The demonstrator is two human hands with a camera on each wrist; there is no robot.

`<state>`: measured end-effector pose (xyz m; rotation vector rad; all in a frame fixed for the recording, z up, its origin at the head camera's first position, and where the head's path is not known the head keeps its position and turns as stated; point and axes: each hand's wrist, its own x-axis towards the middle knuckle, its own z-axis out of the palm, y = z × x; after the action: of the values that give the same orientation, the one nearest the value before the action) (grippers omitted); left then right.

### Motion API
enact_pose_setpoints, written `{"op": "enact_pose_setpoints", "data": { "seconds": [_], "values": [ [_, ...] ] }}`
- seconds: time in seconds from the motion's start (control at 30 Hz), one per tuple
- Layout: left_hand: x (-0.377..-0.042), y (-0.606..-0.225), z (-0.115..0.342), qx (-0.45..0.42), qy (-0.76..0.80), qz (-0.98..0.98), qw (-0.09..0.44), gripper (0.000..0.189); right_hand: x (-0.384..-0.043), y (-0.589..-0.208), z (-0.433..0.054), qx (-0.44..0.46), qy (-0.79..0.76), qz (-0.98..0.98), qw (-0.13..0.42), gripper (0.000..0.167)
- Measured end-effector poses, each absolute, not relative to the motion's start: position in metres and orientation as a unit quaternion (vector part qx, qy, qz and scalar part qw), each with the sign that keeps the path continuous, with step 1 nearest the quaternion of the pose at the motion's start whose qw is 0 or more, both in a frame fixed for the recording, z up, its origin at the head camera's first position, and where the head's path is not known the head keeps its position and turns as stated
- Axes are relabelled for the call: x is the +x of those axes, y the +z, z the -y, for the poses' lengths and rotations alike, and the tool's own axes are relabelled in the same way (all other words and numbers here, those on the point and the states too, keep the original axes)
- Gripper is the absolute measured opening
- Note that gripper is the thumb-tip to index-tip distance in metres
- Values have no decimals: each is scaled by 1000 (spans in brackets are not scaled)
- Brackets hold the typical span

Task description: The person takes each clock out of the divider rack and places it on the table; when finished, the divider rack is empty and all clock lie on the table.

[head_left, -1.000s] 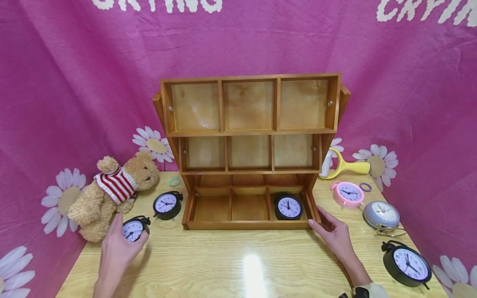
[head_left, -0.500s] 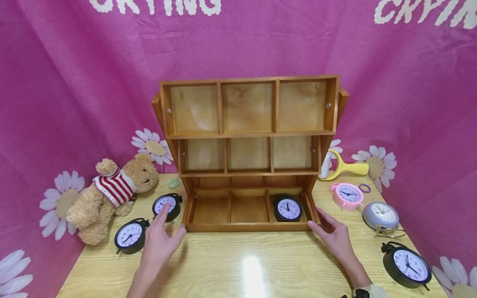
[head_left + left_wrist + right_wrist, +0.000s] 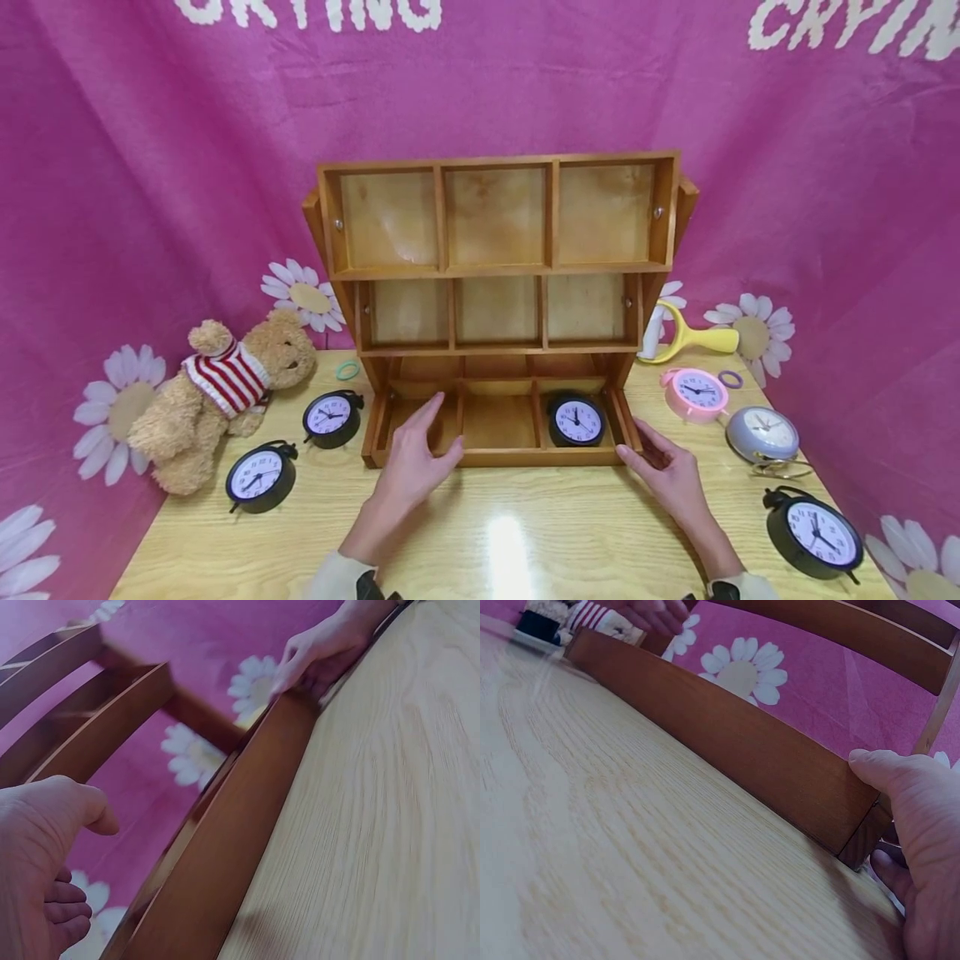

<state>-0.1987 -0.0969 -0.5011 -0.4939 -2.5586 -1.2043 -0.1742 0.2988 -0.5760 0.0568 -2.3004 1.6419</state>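
A three-tier wooden organizer [image 3: 390, 271] with square compartments stands on the table, its tiers stepped one above another. In its bottom right compartment is a black alarm clock [image 3: 576, 421]. My right hand [image 3: 670, 471] grips the bottom tier's front right corner; the right wrist view shows the thumb [image 3: 877, 766] on the front board and fingers round the side. My left hand [image 3: 415, 467] holds nothing. It hovers by the bottom left compartment, thumb and fingers spread apart, above the front board [image 3: 217, 851] in the left wrist view.
At left are two black alarm clocks [image 3: 260, 477], a teddy bear [image 3: 225, 392] in a striped sweater and a green ring [image 3: 347, 370]. On the right stand a pink clock [image 3: 696, 393], a grey clock [image 3: 762, 433], another black clock [image 3: 814, 533], a purple ring [image 3: 730, 380] and a yellow-handled tool [image 3: 708, 340].
My left hand has let go of the leftmost black clock, which now lies on the table, and has moved right to the organizer's bottom tier. The right hand keeps its place at the corner.
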Motion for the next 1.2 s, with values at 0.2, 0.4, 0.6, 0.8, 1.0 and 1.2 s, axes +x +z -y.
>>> {"op": "enact_pose_setpoints", "data": {
  "seconds": [0.2,0.4,0.6,0.8,1.0,1.2],
  "values": [
    [-206,-502,60,-190,-432,878,81,77,-172,-576,-298,17,566,809,158,55],
    [-207,-502,33,-198,-443,873,43,79,-171,-575,-298,15,563,812,154,55],
    [-213,-506,5,-226,-452,862,37,78,-172,-574,-299,10,550,821,154,56],
    [-223,-511,-21,-262,-444,856,32,76,-174,-577,-300,15,557,815,159,55],
    [-231,-513,-41,-246,-400,883,5,77,-173,-578,-300,25,569,806,162,54],
    [-237,-506,-58,-248,-327,912,-5,80,-174,-578,-301,18,563,811,160,54]
  ]
}}
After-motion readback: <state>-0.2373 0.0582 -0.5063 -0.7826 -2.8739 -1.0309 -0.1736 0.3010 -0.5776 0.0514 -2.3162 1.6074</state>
